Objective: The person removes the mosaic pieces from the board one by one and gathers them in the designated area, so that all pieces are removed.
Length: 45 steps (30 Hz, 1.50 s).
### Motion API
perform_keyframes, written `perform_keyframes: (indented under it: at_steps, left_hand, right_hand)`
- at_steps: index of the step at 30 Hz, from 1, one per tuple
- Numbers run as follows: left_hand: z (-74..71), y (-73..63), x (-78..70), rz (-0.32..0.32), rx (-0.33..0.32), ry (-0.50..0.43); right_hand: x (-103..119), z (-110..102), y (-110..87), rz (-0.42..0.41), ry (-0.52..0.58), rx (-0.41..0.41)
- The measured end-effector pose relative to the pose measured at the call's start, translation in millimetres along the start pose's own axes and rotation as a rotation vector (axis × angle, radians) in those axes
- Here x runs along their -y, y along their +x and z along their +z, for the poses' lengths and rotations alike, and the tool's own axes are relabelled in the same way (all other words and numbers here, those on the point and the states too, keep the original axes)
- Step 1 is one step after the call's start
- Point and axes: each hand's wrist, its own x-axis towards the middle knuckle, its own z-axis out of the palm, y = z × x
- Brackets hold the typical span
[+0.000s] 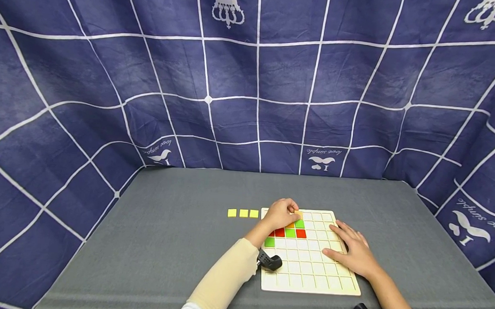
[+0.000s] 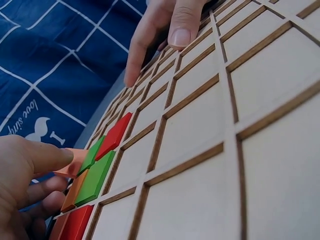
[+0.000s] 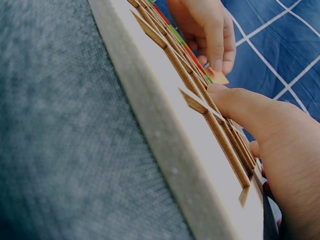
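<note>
A light wooden grid board [image 1: 307, 282] lies on the table, with several red and green tiles and an orange one in its upper left cells. Over its far rows my left hand [image 1: 280, 215] pinches a light orange tile [image 2: 75, 163] between thumb and fingers. In the left wrist view that tile is tilted beside the green tile [image 2: 95, 176] and the red tile [image 2: 114, 135]. My right hand [image 1: 354, 252] rests at the board's right edge, fingers spread and extended, the thumb over the cells. Part of the tile rows is hidden behind my left hand.
Left of the board, three yellow tiles [image 1: 243, 213] lie in a row on the grey tabletop [image 1: 161, 244]. A dark blue cloth [image 1: 277, 80] with white lines hangs behind the table and along its sides.
</note>
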Motion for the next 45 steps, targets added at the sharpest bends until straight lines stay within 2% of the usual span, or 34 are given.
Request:
perform_keyframes:
  at_steps: [5, 11, 18, 26, 35, 45]
  left_hand:
    - [-1.2, -2.4, -2.5, -0.009, -0.004, -0.07]
    - [-3.2, -2.4, -3.8, -0.004, -0.003, -0.103]
    - [-13.2, -3.4, -2.8, -0.02, 0.009, -0.185]
    - [-22.0, -12.0, 0.1, -0.031, -0.011, -0.207]
    - [-30.8, -18.9, 6.1, -0.007, -0.017, -0.212]
    - [-49.0, -22.1, 14.4, 0.002, -0.029, -0.162]
  right_hand:
    - [0.0, 0.5, -0.5, -0.005, -0.007, -0.002]
    - [0.0, 0.8, -0.5, -0.004, -0.001, -0.003]
    - [0.2, 0.2, -0.2, 0.016, 0.004, 0.005]
    - [1.3, -0.7, -0.9, -0.001, 0.0, 0.005]
    - [2.1, -1.2, -1.2, -0.006, -0.001, 0.005]
    - [1.1, -1.0, -0.4, -0.005, -0.009, 0.005]
